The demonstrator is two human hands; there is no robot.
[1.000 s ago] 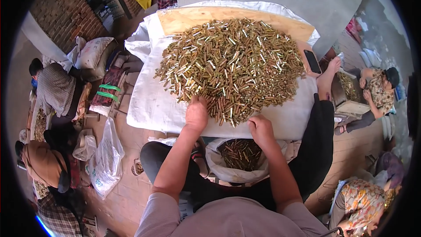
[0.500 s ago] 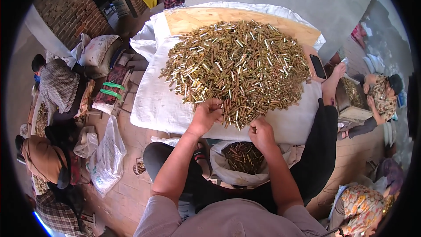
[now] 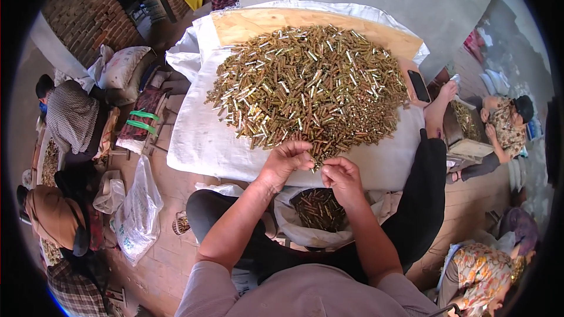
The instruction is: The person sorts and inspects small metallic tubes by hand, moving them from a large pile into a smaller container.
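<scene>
A broad heap of small brass-coloured metal cylinders (image 3: 305,82) covers much of the white sheet (image 3: 194,141) in front of me. At the heap's near edge, my left hand (image 3: 286,163) is closed in a pinch, with a small brass-coloured cylinder (image 3: 315,165) at its fingertips. Just right of it, my right hand (image 3: 342,177) is closed too, thumb against bent fingers; what it holds is hidden. The two hands nearly meet. Below them, between my legs, a white sack (image 3: 288,223) stands open with darker metal pieces (image 3: 319,208) inside.
A wooden board (image 3: 258,22) edges the heap's far side. A phone (image 3: 418,85) lies to the right, beside my bare foot (image 3: 442,104). Several people work around me at both sides. A clear plastic bag (image 3: 140,217) and a small basket (image 3: 181,223) stand on the brick floor at left.
My right hand has moved up and left to the left hand, which has shifted slightly right and down. The hands were apart before; now their fingertips are close together. The view has shifted slightly.
</scene>
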